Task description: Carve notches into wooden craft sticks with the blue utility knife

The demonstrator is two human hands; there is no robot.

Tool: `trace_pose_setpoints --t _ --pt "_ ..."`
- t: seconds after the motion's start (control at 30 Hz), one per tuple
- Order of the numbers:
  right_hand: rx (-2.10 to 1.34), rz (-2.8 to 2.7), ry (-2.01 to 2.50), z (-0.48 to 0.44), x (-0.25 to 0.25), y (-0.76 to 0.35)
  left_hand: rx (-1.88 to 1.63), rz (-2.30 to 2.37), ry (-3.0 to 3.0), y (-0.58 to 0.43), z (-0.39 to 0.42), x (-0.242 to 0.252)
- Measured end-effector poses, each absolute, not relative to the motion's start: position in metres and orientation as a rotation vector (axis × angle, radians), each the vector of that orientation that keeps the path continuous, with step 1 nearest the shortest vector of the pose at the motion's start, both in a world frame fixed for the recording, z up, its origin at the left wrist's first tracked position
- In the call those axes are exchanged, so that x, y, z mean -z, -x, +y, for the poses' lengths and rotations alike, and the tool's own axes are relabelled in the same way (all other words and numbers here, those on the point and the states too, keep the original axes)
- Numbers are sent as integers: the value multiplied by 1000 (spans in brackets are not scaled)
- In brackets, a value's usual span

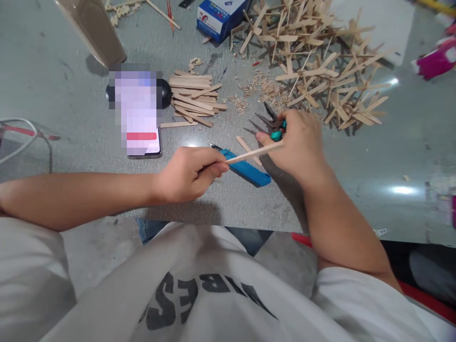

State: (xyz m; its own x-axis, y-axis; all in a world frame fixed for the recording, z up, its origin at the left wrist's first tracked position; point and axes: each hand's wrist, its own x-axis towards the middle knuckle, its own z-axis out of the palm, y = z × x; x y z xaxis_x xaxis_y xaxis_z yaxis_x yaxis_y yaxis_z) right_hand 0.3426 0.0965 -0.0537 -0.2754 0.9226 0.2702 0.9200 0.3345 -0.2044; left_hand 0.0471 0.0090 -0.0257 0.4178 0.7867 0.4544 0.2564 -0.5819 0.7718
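Between left fingers [213, 170], stick [253, 153]

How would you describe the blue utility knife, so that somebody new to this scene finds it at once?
Start at the grey table and find the neat stack of flat wooden sticks. Nearer the person, between the left hand and right hand, lies the long blue plastic utility knife. It is the only blue thing lying there.

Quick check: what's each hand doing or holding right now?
Left hand: closed, pinching one end of a wooden stick.
Right hand: closed on teal-handled pliers, touching the stick's other end.
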Motion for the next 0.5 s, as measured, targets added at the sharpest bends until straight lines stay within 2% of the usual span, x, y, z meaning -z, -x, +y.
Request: trace_pose_setpoints --t 0.17,0.4,0.5 --pt "-99 -2316 1680 91 45 -338 -1390 624 -2629 -37 20 37" --pt "-118 -2372 1662 83 34 -328 -1099 531 -2839 -29 22 33" --pt "-117 -2377 1638 83 34 -328 -1350 385 -2818 -33 24 27"
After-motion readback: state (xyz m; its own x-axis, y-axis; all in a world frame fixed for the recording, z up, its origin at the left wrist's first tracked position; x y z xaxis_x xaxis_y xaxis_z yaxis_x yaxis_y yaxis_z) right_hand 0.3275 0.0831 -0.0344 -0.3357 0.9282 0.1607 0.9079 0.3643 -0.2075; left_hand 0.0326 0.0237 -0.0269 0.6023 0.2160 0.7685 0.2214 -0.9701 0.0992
